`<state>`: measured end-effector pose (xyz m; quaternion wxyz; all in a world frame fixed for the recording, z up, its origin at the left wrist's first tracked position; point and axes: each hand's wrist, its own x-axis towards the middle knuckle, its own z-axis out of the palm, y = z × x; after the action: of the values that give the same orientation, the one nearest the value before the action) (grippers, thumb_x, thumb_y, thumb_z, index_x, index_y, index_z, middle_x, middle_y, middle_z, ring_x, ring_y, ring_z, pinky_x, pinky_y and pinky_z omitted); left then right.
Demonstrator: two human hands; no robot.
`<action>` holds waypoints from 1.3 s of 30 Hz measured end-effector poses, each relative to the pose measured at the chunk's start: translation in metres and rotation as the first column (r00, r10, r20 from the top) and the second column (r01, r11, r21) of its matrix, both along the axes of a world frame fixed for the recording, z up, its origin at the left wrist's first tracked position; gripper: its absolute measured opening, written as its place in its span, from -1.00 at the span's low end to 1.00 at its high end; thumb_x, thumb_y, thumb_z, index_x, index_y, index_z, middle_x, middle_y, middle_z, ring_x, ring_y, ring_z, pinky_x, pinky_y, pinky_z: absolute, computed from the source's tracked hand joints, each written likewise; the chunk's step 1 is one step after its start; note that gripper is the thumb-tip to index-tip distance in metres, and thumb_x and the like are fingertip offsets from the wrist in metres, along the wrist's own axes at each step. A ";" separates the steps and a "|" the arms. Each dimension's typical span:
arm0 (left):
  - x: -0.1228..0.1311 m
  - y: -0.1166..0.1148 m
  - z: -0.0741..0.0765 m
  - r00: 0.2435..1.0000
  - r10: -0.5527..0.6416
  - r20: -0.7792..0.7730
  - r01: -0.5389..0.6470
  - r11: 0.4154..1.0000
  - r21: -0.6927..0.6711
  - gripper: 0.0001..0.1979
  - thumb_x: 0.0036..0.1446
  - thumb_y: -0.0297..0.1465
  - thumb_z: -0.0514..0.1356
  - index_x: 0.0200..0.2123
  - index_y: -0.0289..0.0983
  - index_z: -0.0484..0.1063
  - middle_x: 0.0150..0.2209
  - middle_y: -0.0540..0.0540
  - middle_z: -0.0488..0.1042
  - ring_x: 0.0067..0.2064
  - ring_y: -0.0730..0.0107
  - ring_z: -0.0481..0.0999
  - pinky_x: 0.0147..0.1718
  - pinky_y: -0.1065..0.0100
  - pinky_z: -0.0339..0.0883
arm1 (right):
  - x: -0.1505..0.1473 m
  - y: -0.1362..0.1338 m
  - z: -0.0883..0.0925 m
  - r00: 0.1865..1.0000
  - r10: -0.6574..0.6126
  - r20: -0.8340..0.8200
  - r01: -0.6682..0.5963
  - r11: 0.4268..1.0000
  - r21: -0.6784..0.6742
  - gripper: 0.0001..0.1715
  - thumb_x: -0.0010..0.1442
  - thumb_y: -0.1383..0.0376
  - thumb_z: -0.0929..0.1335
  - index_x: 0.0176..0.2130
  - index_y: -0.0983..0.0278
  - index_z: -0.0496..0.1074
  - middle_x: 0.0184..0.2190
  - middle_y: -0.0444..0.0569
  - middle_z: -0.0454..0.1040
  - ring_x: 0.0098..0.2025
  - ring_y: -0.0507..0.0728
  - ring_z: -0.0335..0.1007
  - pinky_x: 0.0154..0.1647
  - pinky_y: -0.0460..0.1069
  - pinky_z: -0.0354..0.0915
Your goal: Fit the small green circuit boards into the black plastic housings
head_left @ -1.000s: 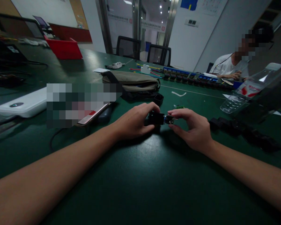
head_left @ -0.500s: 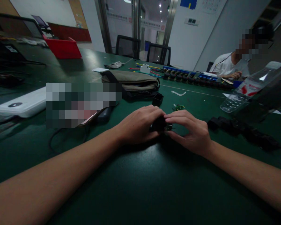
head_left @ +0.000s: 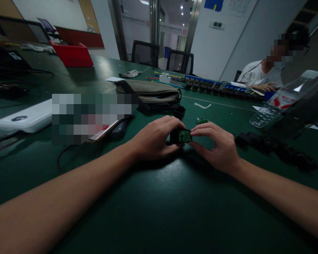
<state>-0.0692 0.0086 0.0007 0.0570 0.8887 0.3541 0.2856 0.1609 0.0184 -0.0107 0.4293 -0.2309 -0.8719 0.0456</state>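
Near the middle of the table, my left hand point(head_left: 156, 137) grips a small black box-shaped housing point(head_left: 174, 136) between thumb and fingers. A small green circuit board point(head_left: 184, 136) shows at the housing's right side, its face with solder points turned toward me. My right hand point(head_left: 217, 144) pinches the board's right edge between thumb and fingertips. How far the board sits inside the housing I cannot tell. Just beyond my right fingers lies another green circuit board point(head_left: 202, 121). An open black housing point(head_left: 179, 112) stands behind my left hand.
Left of my hands are a white device point(head_left: 26, 114) and a phone point(head_left: 104, 130) with a cable. A grey-green bag point(head_left: 156, 91) lies behind. On the right are a plastic bottle point(head_left: 278, 100) and a row of black parts point(head_left: 275, 148). Another person point(head_left: 262, 74) sits across the table.
The green board has turned so that its face shows toward me, where before only its edge region was visible. Both hands stay nearly in place. The other person's hand has lowered.
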 end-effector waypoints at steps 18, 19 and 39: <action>0.001 0.000 0.000 1.000 -0.017 0.007 0.016 1.000 0.007 -0.69 0.13 -0.34 0.26 -0.06 -0.30 0.39 -0.16 -0.15 0.50 -0.17 0.28 0.49 -0.18 0.30 0.36 | -0.001 -0.001 0.000 0.997 0.045 -0.056 -0.043 0.998 0.041 -0.89 0.19 0.35 0.44 -0.22 0.25 0.50 -0.25 0.01 0.57 -0.21 0.12 0.53 -0.14 0.06 0.45; 0.001 0.000 0.001 1.000 -0.017 0.007 0.017 1.000 0.007 -0.69 0.13 -0.34 0.25 -0.06 -0.30 0.39 -0.16 -0.15 0.50 -0.17 0.28 0.48 -0.18 0.30 0.36 | -0.001 -0.001 0.000 0.997 0.045 -0.057 -0.043 0.998 0.042 -0.89 0.19 0.35 0.44 -0.22 0.25 0.50 -0.25 0.01 0.57 -0.21 0.12 0.53 -0.14 0.06 0.45; 0.001 0.000 0.000 1.000 0.002 0.001 -0.002 1.000 0.003 -0.69 0.11 -0.34 0.26 -0.09 -0.31 0.38 -0.19 -0.13 0.49 -0.20 0.29 0.46 -0.21 0.31 0.35 | -0.001 0.000 0.000 0.998 0.024 -0.062 -0.026 0.999 -0.026 -0.92 0.18 0.41 0.41 -0.27 0.25 0.48 -0.27 -0.01 0.51 -0.23 0.11 0.49 -0.20 0.05 0.42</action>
<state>-0.0686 0.0091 0.0009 0.0556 0.8883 0.3545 0.2867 0.1603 0.0188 -0.0105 0.4525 -0.2240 -0.8603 0.0698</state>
